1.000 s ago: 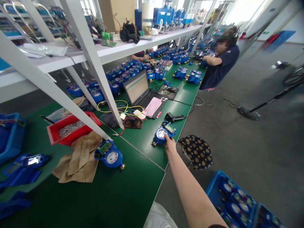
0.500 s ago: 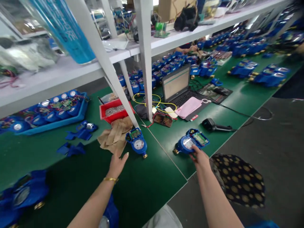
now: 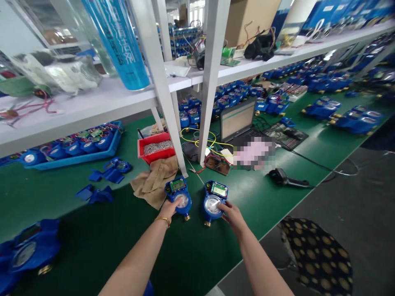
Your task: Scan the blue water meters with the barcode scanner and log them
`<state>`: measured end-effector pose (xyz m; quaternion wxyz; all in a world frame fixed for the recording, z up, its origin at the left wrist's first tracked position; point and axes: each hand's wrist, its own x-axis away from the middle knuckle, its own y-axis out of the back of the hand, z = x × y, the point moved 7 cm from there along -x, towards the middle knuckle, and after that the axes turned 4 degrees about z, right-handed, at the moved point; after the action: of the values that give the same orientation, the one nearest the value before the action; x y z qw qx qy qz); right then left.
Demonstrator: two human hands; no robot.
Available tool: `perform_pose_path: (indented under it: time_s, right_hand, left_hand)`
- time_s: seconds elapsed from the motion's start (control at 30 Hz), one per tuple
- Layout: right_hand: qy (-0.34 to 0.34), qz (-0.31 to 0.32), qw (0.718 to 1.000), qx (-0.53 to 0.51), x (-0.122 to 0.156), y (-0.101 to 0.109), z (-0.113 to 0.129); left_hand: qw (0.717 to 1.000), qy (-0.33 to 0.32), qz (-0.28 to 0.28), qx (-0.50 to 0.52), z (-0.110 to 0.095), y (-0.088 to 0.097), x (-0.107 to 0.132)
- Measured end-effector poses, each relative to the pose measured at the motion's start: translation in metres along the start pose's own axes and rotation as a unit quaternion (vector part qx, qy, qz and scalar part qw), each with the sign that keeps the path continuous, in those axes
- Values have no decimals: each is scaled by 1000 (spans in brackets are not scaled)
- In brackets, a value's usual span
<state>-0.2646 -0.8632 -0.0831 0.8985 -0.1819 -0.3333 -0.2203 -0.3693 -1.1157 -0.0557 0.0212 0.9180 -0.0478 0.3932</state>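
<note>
Both hands were occupied at the centre of the frame. The left hand (image 3: 168,209) was closed about the left meter (image 3: 184,194), its thumb across the dial; the other fingers were largely hidden. The right hand (image 3: 235,217) held the right meter (image 3: 212,202) by its right side, with the thumb at the dial's edge. The two meters stood side by side over the counter (image 3: 123,234), near but apart, brass ends toward the bottom of the frame. Whether either was fully seated on the surface could not be told.

Hazards, in the inspector's judgement: each meter's display board lay uncovered, so knocking the two together could damage a board. A thumb slipping on the smooth dial cover could let a body roll or drop. The left meter was close to the foot of the white post (image 3: 173,123) and to the brown cloth (image 3: 154,181); a careless shift could strike the one or drag the other. A counter seam (image 3: 200,177) ran toward the right meter and might catch it if slid. Above, the red lead (image 3: 202,167) beside the phone (image 3: 217,165) could snag on a passing housing.
</note>
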Motion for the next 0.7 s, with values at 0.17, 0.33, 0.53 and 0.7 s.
perform_pose_path:
  time_s: [0.17, 0.33, 0.53, 0.7]
  right_hand:
    - [-6, 87, 994, 60, -14, -44, -3]
    - [4, 164, 978, 132, -32, -98, -10]
    - [85, 178, 956, 218, -46, -127, -15]
    - [220, 15, 931, 292, -47, -72, -9]
  left_hand:
    - [999, 28, -35, 20, 15, 54, 18]
    - [997, 36, -57, 21, 17, 97, 18]
    - [998, 36, -19, -45, 2, 123, 23]
    - [973, -54, -149, -170, -57, 174, 7]
